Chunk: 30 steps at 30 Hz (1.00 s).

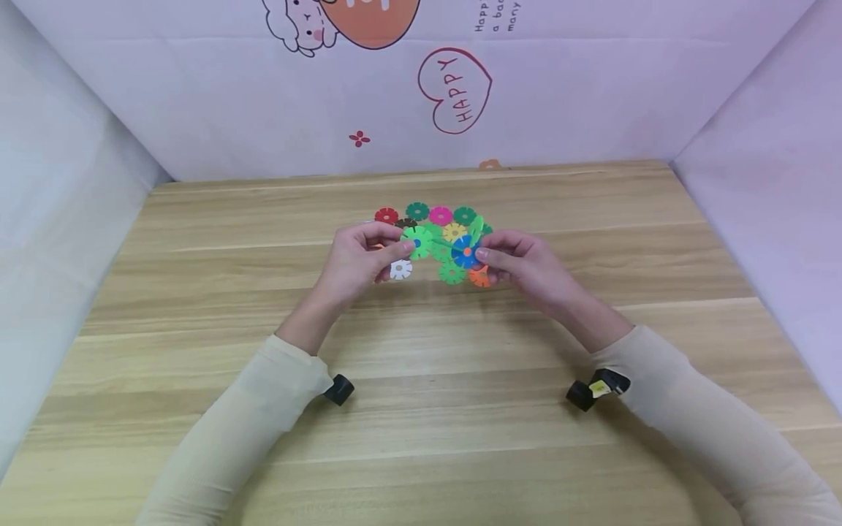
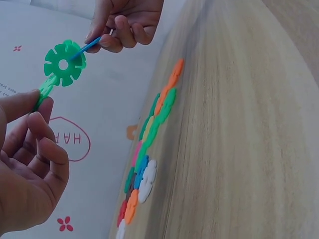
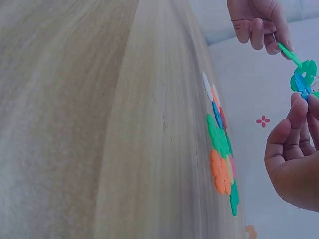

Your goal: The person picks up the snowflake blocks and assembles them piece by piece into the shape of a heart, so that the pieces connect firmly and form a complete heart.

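Observation:
My left hand pinches a light green notched snowflake disc between thumb and fingers. A blue disc is pinched by my right hand. Between the hands, a green disc links these pieces, with another green disc partly hidden behind it. This joined group is held in the air above the table. In the right wrist view, the blue disc slots edge-on into the green one.
Several loose snowflake discs lie on the wooden table beneath the hands, among them white, red, pink and orange ones. A white printed sheet stands behind the table's far edge.

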Available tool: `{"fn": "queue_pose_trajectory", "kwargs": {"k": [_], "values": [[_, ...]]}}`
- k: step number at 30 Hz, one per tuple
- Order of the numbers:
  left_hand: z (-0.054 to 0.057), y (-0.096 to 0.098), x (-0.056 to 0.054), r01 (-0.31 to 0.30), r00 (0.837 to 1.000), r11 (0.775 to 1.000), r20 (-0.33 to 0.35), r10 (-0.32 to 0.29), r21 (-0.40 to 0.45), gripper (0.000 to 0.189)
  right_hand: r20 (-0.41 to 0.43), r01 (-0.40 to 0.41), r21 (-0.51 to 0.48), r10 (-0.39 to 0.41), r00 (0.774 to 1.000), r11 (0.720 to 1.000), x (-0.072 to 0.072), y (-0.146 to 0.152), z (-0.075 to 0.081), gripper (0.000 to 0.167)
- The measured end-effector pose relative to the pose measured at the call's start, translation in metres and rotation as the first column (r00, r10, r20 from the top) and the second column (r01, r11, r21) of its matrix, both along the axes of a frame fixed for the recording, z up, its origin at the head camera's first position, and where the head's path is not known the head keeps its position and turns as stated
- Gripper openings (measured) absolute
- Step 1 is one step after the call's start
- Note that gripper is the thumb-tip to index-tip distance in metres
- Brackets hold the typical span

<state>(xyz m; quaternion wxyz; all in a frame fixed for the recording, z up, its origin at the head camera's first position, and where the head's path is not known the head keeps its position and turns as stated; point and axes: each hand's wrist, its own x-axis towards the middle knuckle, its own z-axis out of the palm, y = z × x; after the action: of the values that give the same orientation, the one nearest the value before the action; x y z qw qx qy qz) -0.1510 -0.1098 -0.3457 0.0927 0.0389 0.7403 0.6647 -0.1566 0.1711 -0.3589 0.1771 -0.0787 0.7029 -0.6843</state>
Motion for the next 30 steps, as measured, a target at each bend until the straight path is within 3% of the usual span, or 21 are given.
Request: {"fn": "queue_pose_trajectory", "kwargs": {"k": [6,11,22,30], "values": [[0.0004,-0.0016,-0.0007,0.012,1.0,0.997,-0.023,-0.014,-0.077,0.026,-0.085,0.001,0.116,0.009,0.996,0.993,0.0006,0.0009,0.0018,0.009],[0.0009,-0.0014,-0.0013,0.042,0.997,0.987,-0.06,-0.052,-0.157,0.025,-0.128,-0.001,0.155,0.021,0.992,0.988,0.0013,-0.0005,0.0023,0.015],[0.0024,0.0055,-0.0044,0.063,0.995,0.991,-0.074,-0.073,-0.121,0.018,-0.147,0.005,0.158,0.019,0.989,0.987,0.0016,-0.0051,0.0038,0.012],[0.0085,0.0061,-0.0072,0.073,0.99,0.98,-0.102,-0.093,-0.187,0.014,-0.167,0.012,0.174,0.017,0.986,0.985,0.0015,-0.0073,0.005,0.013]]}}
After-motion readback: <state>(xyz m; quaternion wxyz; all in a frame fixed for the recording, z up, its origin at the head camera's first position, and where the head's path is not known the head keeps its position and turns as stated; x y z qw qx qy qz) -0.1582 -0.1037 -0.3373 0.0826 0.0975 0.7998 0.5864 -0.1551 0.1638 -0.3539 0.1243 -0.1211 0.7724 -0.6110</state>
